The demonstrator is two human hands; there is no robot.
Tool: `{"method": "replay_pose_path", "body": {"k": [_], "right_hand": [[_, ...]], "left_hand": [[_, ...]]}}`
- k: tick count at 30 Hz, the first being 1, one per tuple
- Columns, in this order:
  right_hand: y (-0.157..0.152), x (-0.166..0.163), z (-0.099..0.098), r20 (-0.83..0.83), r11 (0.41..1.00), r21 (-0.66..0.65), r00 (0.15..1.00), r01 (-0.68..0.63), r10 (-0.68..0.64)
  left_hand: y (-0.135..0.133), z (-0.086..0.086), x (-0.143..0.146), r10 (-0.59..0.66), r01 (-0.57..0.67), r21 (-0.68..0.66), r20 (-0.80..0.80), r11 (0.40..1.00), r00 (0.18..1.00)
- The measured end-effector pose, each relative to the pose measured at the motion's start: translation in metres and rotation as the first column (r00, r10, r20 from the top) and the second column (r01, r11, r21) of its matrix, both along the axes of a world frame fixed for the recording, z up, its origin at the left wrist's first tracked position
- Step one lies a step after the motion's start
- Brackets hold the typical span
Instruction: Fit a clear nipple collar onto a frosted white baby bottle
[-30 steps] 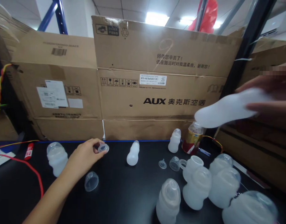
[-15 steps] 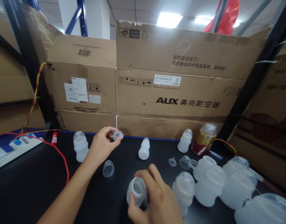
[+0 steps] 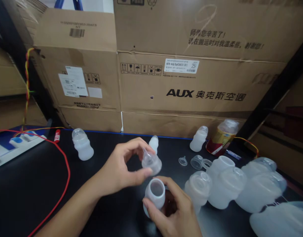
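Note:
My right hand grips a translucent white silicone bottle body, its open mouth facing up. My left hand holds a clear nipple ring just above that mouth, slightly apart from it. Both hands are over the black table, near its front middle. A small bottle stands partly hidden behind my left fingers.
Several capped bottles crowd the right side. Another bottle stands at left, a small one and a red-gold can at the back. Loose nipple and cap lie mid-table. Red cable crosses left. Cardboard boxes wall the back.
My left hand brought the nipple ring from the back left down to just above the bottle body. My right hand tilted the bottle mouth upward. The loose clear cap is out of sight.

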State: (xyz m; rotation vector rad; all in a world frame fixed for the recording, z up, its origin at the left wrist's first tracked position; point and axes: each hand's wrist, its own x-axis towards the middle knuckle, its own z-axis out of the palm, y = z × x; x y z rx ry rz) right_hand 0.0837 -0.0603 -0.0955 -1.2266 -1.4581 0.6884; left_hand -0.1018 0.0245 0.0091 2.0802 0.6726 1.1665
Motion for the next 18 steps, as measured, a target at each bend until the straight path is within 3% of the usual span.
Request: {"method": "replay_pose_path", "body": {"k": [2,5,8,14,18], "right_hand": [[0.002,0.006,0.001,0.015,0.999,0.032,1.000,-0.002,0.002],[0.003,0.012,0.002,0.084,0.997,0.069,0.996,0.032,-0.038],[0.002,0.015,0.000,0.155,0.994,0.096,0.985,0.057,-0.071],[-0.002,0.020,-0.004,0.146,0.997,0.069,0.988,0.042,-0.052],[-0.004,0.023,-0.003,0.248,0.996,0.070,0.966,0.063,-0.078]], "left_hand": [[-0.011,0.000,0.010,-0.088,0.087,-0.010,-0.049,0.996,0.995],[-0.020,-0.002,0.020,-0.127,0.124,-0.029,-0.110,0.992,0.986],[-0.021,-0.005,0.024,-0.128,0.121,-0.052,-0.159,0.991,0.979],[-0.025,-0.006,0.027,-0.126,0.106,-0.104,-0.209,0.989,0.970],[-0.032,-0.002,0.031,-0.099,0.068,-0.137,-0.238,0.988,0.966]]}}
